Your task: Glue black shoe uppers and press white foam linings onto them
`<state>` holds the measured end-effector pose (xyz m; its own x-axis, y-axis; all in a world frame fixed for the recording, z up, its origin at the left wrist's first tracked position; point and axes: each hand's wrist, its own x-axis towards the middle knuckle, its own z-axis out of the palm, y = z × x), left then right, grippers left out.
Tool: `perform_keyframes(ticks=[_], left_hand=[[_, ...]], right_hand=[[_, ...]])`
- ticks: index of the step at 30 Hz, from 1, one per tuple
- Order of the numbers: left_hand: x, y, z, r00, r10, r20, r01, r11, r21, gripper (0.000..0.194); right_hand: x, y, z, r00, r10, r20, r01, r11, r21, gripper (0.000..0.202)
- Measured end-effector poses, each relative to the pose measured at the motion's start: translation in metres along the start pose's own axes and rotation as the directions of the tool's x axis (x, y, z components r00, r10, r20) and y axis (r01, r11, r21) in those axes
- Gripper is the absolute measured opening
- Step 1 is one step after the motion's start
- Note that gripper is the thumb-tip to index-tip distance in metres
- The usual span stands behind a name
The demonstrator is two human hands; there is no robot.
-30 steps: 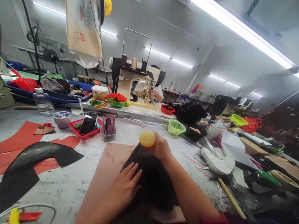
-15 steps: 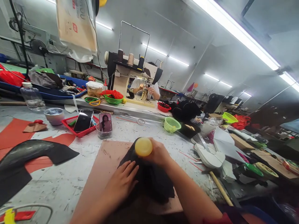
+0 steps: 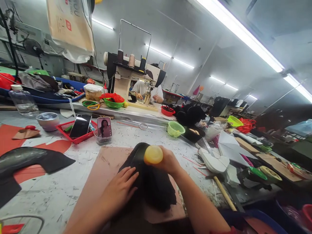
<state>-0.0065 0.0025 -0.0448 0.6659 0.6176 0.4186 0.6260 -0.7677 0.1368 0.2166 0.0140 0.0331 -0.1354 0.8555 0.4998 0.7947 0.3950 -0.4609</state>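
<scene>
while your left hand (image 3: 121, 184) lies flat on the black piece (image 3: 159, 191), fingers loosely spread, your right hand (image 3: 168, 160) grasps a round yellow object (image 3: 153, 155) over its far part. the piece rests on a pink board (image 3: 95, 178) on the white table (image 3: 129, 136), with a green basket (image 3: 175, 129) beyond.
</scene>
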Motion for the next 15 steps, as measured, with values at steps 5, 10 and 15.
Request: perform_keyframes(ticks=[5,10,15], left_hand=[[0.0,0.0,0.002,1.0,-0.026,-0.011,0.025,0.997,-0.073,0.037],[0.003,0.001,-0.003,0.999,-0.04,-0.032,0.038,0.997,-0.068,0.034],[0.018,0.002,-0.012,0.996,-0.092,0.003,0.092,0.987,-0.128,0.023]], right_hand=[[0.007,0.019,-0.005,0.976,-0.071,-0.206,0.072,0.997,-0.001,0.043],[-0.017,0.025,-0.007,0.931,-0.169,-0.323,0.146,0.985,-0.097,0.042],[-0.04,0.018,-0.018,0.866,0.033,-0.499,-0.055,0.998,-0.031,0.055]])
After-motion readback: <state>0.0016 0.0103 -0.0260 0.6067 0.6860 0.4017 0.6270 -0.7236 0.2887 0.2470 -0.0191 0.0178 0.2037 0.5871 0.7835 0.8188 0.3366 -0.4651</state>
